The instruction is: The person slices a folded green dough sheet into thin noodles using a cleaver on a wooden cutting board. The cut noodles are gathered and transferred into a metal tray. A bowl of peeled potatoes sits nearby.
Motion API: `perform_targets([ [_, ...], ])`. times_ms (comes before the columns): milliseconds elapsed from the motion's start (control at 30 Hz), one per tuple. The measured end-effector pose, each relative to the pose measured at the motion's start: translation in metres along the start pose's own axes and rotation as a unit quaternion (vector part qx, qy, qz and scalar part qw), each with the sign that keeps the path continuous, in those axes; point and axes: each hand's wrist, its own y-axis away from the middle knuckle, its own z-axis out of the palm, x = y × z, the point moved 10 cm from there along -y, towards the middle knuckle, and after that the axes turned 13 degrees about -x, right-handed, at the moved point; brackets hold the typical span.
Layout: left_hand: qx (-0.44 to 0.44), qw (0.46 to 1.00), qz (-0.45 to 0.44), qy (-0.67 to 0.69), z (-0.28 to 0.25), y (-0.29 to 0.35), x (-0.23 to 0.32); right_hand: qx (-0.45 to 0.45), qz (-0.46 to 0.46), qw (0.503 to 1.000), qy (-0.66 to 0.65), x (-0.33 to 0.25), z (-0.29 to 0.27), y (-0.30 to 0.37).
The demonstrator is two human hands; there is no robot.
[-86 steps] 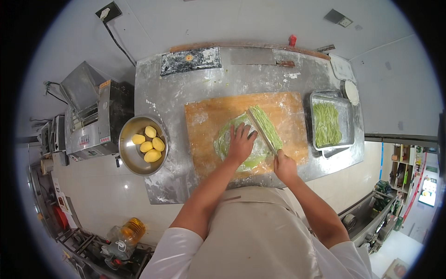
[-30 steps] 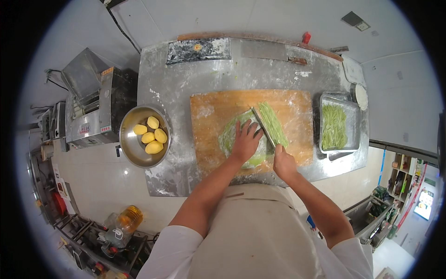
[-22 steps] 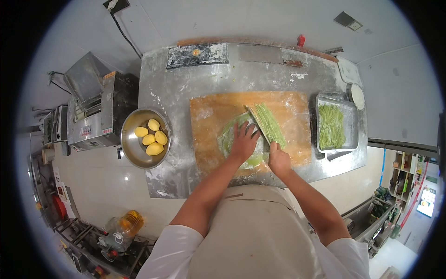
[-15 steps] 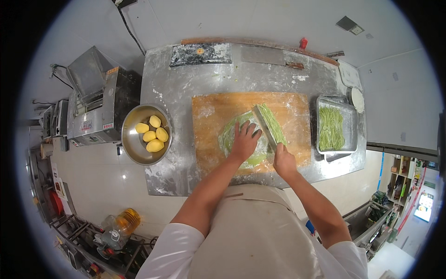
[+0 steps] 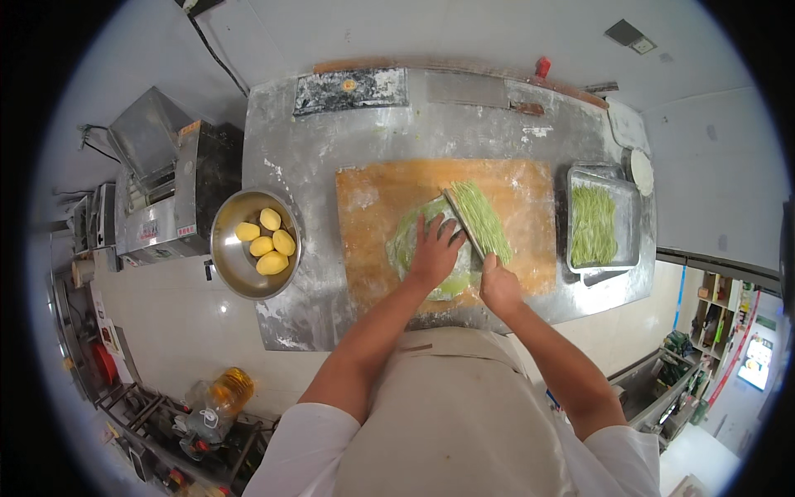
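A folded sheet of floury green dough (image 5: pixel 404 236) lies on the wooden board (image 5: pixel 364 269). My left hand (image 5: pixel 436 255) rests on the dough with its fingers spread, the fingertips close to the blade. The handle of a long knife (image 5: pixel 464 222) is gripped in my right hand (image 5: pixel 500 287). Its blade stands along the right edge of the dough, slanting from far left to near right. Cut green noodles (image 5: pixel 484 217) lie in a strip against the blade's right side. How deep the edge sits in the dough is hidden.
Right of the board, a metal tray (image 5: pixel 624 267) holds more green noodles (image 5: pixel 594 224). At the left stands a steel bowl (image 5: pixel 228 257) with several peeled potatoes (image 5: pixel 283 243). A floury dark slab (image 5: pixel 352 91) lies at the far edge of the metal table (image 5: pixel 306 157); a steel machine (image 5: pixel 157 199) stands further left.
The knife has shifted left along the dough, and the strip of cut noodles beside it looks wider. My left hand stays nearly in place. The whole view has shifted slightly.
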Motion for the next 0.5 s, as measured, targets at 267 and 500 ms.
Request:
perform_targets([
  [267,0.019,1.000,0.007,0.013,-0.006,0.000,0.000,0.067,-0.013,0.998,0.001,0.016,-0.014,0.002],
  [500,0.014,1.000,0.005,0.011,-0.004,0.000,-0.002,0.040,-0.012,0.999,0.007,0.005,-0.011,0.024],
])
